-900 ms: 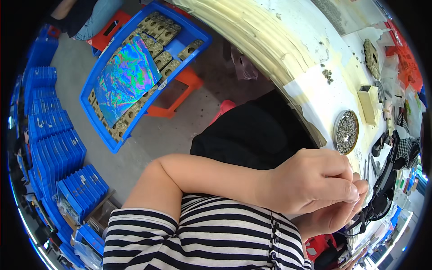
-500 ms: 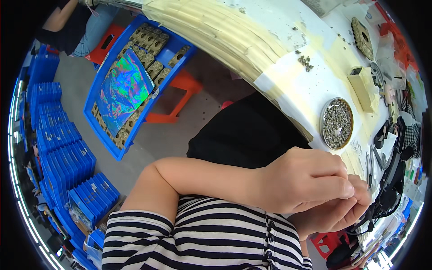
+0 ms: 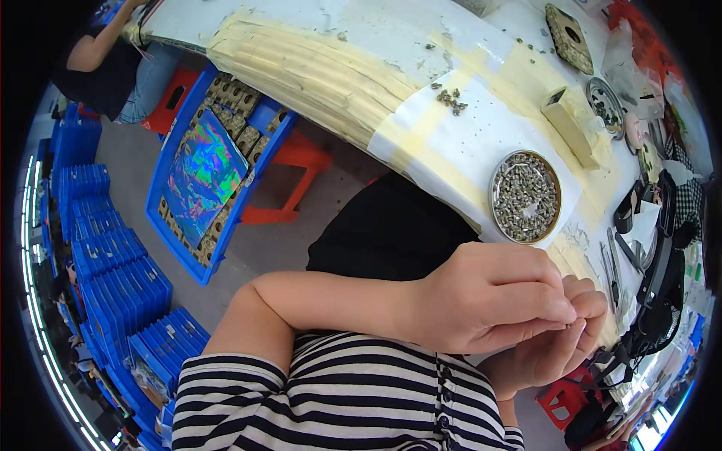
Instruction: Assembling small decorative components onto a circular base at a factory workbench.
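My left hand (image 3: 485, 297) reaches across my body, its thumb and forefinger closed in a pinch. Just behind and below it, my right hand (image 3: 553, 357) has its fingers curled, and the fingertips of both hands meet. A tiny dark speck (image 3: 569, 325) shows where they meet, too small to name; the left fingers cover most of the spot. Beyond the hands, a round metal dish (image 3: 493, 201) holds many small grey metallic pieces (image 3: 519, 184). A loose cluster of similar small pieces (image 3: 453, 99) lies on white paper farther back.
The worktable (image 3: 301, 71) is covered with paper and yellowish tape. A small box (image 3: 575, 128), a patterned block with a hole (image 3: 569, 37) and tweezers (image 3: 611, 274) lie on the right. Left, a blue tray (image 3: 177, 252) of patterned blocks rests on a red stool (image 3: 289, 177). Another person sits far left.
The view has turned, so the table and dish appear farther left. My hands stay together; the left fingertips have shifted slightly, and a tiny dark speck now shows between the fingertips.
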{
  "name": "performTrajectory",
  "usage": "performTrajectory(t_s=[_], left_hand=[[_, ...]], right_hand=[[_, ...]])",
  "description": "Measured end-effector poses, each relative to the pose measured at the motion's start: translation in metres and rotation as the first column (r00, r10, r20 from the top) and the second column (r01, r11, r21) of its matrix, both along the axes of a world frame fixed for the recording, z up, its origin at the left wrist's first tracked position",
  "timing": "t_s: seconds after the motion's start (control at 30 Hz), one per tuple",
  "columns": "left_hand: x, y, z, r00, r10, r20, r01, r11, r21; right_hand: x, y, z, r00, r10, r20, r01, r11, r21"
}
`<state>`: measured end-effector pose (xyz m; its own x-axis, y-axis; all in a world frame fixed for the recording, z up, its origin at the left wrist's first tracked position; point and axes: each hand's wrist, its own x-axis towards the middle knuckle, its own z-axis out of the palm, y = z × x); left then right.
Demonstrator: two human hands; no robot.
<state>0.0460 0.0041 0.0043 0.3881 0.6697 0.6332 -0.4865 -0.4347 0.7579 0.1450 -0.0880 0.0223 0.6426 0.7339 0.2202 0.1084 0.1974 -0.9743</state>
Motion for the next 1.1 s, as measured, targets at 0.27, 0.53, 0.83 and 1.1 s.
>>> performTrajectory(t_s=[0.27, 0.53, 0.83, 1.1], left_hand=[[-0.005, 0.005, 0.001, 0.987, 0.123, -0.101, -0.106, 0.981, 0.161], [-0.017, 0.043, 0.017, 0.882, 0.290, -0.371, -0.217, 0.949, 0.227], [-0.004, 0.051, 0.021, 0.888, 0.283, -0.362, -0.166, 0.933, 0.321], [-0.007, 0.055, 0.021, 0.872, 0.317, -0.373, -0.177, 0.915, 0.363]], right_hand=[[0.008, 0.001, -0.001, 0.993, 0.023, 0.119, -0.023, 1.000, -0.007], [0.021, 0.019, 0.013, 0.949, 0.145, 0.278, -0.116, 0.986, -0.118], [0.033, 0.036, 0.012, 0.963, 0.270, -0.018, -0.269, 0.951, -0.152], [0.029, 0.047, 0.004, 0.967, 0.242, -0.079, -0.250, 0.960, -0.125]])
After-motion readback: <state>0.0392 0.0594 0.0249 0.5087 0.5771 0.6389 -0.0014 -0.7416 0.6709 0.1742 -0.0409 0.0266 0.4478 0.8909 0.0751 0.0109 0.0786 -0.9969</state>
